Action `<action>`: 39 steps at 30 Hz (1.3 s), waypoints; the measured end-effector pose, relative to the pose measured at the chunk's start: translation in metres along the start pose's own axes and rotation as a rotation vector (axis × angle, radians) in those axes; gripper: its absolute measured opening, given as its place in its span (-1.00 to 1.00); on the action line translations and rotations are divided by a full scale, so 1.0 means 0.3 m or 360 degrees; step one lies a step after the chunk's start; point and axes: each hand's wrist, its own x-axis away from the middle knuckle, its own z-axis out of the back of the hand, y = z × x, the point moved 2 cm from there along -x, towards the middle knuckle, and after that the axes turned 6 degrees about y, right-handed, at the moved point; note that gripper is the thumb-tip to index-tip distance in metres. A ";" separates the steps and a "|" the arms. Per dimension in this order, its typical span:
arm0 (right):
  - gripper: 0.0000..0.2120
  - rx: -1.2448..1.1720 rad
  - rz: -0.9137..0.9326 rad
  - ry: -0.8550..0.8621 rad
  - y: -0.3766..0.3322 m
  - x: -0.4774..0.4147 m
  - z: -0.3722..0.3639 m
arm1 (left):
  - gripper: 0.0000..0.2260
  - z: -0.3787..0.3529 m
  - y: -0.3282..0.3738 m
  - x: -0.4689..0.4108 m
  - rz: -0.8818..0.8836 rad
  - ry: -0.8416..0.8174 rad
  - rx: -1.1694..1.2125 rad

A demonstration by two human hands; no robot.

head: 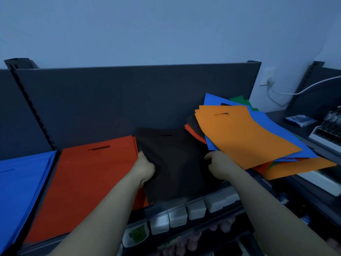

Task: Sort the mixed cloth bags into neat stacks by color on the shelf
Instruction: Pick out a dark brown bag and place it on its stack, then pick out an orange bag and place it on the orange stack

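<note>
1. Flatly spread between both hands, a matte black cloth bag (pixel 175 163) with a slot handle lies on the shelf (pixel 166 206).
2. The left hand (pixel 145 167) grips its left edge; the right hand (pixel 219 163) pinches its right edge.
3. Left of the left hand lie a red stack (pixel 88 182), then a blue stack (pixel 22 182).
4. Beyond the right hand sits a fanned mixed pile (pixel 245 133), orange on top.

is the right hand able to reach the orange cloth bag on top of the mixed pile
Probably yes: the flat orange cloth bag lies uncovered on top, just beside the right hand. But that hand grips the black cloth bag, so it must let go first.
</note>
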 end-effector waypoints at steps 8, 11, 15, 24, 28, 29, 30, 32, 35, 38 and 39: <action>-0.61 -0.0108 0.0038 0.0311 -0.046 0.067 0.042 | -0.61 0.006 -0.028 -0.004 -0.0040 0.0060 -0.0170; -0.63 -0.0292 0.0111 0.0427 -0.043 0.093 0.059 | -0.66 -0.017 -0.045 -0.015 -0.0058 -0.0027 -0.0219; -0.62 -0.0373 0.0061 0.0538 0.019 0.089 0.097 | -0.62 -0.030 -0.014 -0.025 -0.0084 0.0048 -0.0324; -0.60 -0.0138 -0.0227 0.0545 0.296 -0.067 0.242 | -0.83 -0.193 0.239 0.023 -0.0283 -0.0165 0.0372; -0.57 -0.0015 -0.0358 0.0436 0.422 -0.128 0.285 | -0.88 -0.322 0.338 0.036 -0.0293 -0.0324 0.0385; -0.56 -0.0001 -0.0388 0.0402 0.448 -0.141 0.292 | -0.90 -0.352 0.353 0.032 -0.0292 -0.0336 0.0375; -0.55 0.0011 -0.0408 0.0361 0.470 -0.153 0.297 | -0.93 -0.379 0.363 0.025 -0.0277 -0.0348 0.0359; -0.56 0.0067 -0.0393 0.0275 0.502 -0.175 0.302 | -0.87 -0.431 0.375 0.005 -0.0216 -0.0381 0.0314; -0.61 0.0125 -0.0303 0.0273 0.523 -0.209 0.292 | -0.74 -0.481 0.378 -0.031 -0.0067 -0.0462 0.0379; -0.70 -0.0042 -0.0128 0.0250 0.505 -0.233 0.267 | -0.69 -0.506 0.374 -0.063 0.0049 -0.0510 0.0531; -0.73 -0.0126 -0.0077 0.0239 0.498 -0.239 0.263 | -0.69 -0.510 0.375 -0.069 0.0063 -0.0476 0.0562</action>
